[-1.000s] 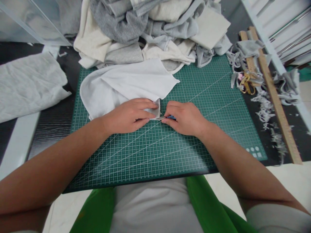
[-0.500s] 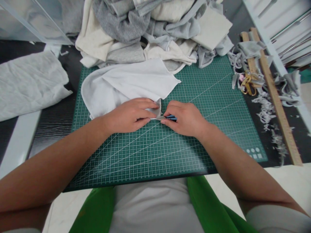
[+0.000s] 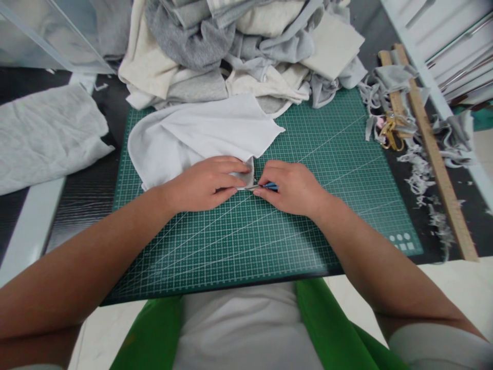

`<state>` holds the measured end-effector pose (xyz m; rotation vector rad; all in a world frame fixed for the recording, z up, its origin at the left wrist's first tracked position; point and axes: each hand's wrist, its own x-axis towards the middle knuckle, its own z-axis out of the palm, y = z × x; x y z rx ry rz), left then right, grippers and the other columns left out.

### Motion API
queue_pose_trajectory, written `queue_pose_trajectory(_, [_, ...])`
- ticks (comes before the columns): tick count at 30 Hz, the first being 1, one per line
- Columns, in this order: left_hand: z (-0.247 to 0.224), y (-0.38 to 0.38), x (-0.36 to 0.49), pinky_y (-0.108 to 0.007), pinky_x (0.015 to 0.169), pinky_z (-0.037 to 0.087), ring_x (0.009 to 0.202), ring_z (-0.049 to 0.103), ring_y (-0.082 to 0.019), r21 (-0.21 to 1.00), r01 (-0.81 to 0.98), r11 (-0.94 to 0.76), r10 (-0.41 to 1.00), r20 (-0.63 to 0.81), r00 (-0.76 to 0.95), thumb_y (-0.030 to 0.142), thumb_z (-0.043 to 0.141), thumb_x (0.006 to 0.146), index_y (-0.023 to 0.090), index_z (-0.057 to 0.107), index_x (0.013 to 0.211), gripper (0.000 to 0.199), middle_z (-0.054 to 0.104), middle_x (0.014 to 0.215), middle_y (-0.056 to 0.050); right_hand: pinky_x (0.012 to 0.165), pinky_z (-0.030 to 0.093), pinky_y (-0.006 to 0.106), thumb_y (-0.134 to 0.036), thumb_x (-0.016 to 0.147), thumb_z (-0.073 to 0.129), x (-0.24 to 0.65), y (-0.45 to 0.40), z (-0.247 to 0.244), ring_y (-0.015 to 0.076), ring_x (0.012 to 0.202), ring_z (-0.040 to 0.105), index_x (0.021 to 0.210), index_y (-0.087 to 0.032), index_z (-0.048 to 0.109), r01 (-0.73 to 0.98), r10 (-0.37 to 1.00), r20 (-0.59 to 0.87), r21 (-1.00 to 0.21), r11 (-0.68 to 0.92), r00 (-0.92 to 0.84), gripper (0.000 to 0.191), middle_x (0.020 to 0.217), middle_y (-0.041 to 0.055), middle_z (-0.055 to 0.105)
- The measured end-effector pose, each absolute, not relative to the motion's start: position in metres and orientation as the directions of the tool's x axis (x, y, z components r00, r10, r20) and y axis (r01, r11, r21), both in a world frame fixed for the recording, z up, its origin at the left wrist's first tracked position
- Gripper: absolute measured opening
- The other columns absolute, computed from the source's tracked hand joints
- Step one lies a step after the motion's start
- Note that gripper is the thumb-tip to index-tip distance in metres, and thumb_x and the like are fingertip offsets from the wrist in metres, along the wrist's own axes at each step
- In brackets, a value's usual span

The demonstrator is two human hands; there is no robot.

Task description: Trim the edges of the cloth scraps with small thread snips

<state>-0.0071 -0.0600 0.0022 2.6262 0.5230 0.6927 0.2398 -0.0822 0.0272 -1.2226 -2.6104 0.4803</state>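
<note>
A white cloth piece (image 3: 208, 126) lies on the green cutting mat (image 3: 231, 241). My left hand (image 3: 211, 184) rests on its lower edge, thumb and index finger pinching the edge. My right hand (image 3: 290, 186) is closed around small snips with blue handles (image 3: 270, 186). Their metal blades point left and touch the cloth edge beside my left fingertips. Whether the blades are apart is too small to tell.
A heap of grey and cream cloth (image 3: 192, 46) covers the mat's back edge. Grey cloth (image 3: 50, 136) lies at left. Wooden rulers (image 3: 437, 159), gold scissors (image 3: 391, 134) and cloth scraps (image 3: 419, 172) are at right. A clear bin (image 3: 57, 36) stands back left.
The blue-handled snips have turned slightly in my right hand, and less of the handles shows. Both hands stay in nearly the same place, and the whole view has shifted slightly.
</note>
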Motion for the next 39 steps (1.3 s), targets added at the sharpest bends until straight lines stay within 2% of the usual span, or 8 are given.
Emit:
queue_pose_trajectory(5, [0.002,-0.06,-0.007,-0.049,0.105,0.051,0.123,0.059,-0.026,0.437,0.251,-0.864,0.435,0.396,0.809,0.019,0.055,0.093,0.02,0.068,0.112,0.023,0.065,0.128,-0.013,0.065,0.038,0.029,-0.037,0.086,0.066,0.24,-0.083,0.027,0.0176,0.081,0.062,0.086,-0.019,0.066,0.697,0.779,0.074,-0.4,0.595,-0.623,0.019,0.094,0.0035,0.068])
queue_pose_trajectory(19, [0.004,-0.06,-0.007,-0.047,0.105,0.051,0.121,0.06,-0.026,0.429,0.258,-0.866,0.432,0.38,0.818,0.018,0.054,0.093,0.018,0.069,0.107,0.021,0.065,0.126,-0.013,0.063,0.036,0.03,-0.038,0.09,0.062,0.229,-0.085,0.027,0.0177,0.079,0.062,0.086,-0.018,0.066,0.736,0.781,0.051,-0.302,0.606,-0.622,0.02,0.095,0.0042,0.068])
queue_pose_trajectory(28, [0.004,-0.06,-0.007,-0.047,0.106,0.05,0.122,0.059,-0.026,0.452,0.253,-0.855,0.441,0.379,0.814,0.018,0.055,0.093,0.017,0.07,0.107,0.021,0.066,0.126,-0.014,0.068,0.04,0.029,-0.039,0.087,0.066,0.231,-0.085,0.026,0.0183,0.085,0.063,0.088,-0.019,0.066,0.713,0.788,0.061,-0.386,0.585,-0.613,0.02,0.097,0.0038,0.068])
queue_pose_trajectory(39, [0.006,-0.06,-0.006,-0.047,0.105,0.05,0.121,0.059,-0.026,0.461,0.249,-0.851,0.436,0.36,0.825,0.017,0.053,0.093,0.016,0.07,0.105,0.02,0.065,0.123,-0.014,0.063,0.035,0.03,-0.04,0.09,0.063,0.224,-0.087,0.028,0.018,0.082,0.062,0.09,-0.019,0.066,0.757,0.799,0.033,-0.297,0.582,-0.601,0.021,0.099,0.0037,0.068])
